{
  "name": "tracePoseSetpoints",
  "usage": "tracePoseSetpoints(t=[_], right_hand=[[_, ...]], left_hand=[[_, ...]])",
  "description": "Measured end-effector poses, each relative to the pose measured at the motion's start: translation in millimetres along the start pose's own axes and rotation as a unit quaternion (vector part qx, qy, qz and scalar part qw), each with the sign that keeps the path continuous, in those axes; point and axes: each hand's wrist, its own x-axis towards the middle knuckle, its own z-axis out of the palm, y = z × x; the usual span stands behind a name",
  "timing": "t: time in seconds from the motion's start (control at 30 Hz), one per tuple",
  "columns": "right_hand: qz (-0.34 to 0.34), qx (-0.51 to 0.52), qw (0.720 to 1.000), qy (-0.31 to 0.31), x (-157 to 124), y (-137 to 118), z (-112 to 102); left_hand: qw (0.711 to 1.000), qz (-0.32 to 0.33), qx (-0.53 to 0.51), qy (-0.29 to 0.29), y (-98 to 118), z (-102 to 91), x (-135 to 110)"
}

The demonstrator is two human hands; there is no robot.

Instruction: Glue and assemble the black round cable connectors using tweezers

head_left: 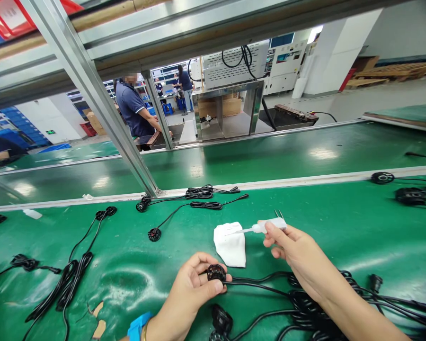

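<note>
My left hand (195,279) grips a small round black cable head (216,273) between thumb and fingers. Two black leads (259,279) run from it to the right. In my right hand (287,239) is a small white squeeze bottle (270,226), its thin nozzle pointing left. The nozzle tip is over a folded white cloth (230,244) lying on the green mat; whether it touches the cloth I cannot tell. Just behind the bottle, the thin metal tips of tweezers (279,214) stick out, the rest hidden. Another black cable head (222,319) lies below my left hand.
Coiled black cables (315,308) pile up under my right forearm. More cables with round heads (154,234) lie at the back and left (71,274). A metal post (102,109) rises from the bench's far edge, beside a green conveyor (255,156). A person (135,111) stands beyond.
</note>
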Motion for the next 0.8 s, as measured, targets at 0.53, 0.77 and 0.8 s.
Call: tracePoseSetpoints(t=[0.53,0.77,0.8], right_hand=[[-0.136,-0.121,0.978,-0.100,-14.8,-2.2,0.2],[-0.161,-0.140,0.971,-0.105,-23.2,-13.3,5.5],[-0.161,-0.143,0.971,-0.105,-23.7,-13.9,6.3]], left_hand=[[1.000,0.010,0.002,0.004,3.3,4.5,-1.2],[1.000,0.009,-0.010,0.012,3.2,6.0,-1.4],[1.000,0.010,-0.011,0.011,3.2,6.2,-1.5]])
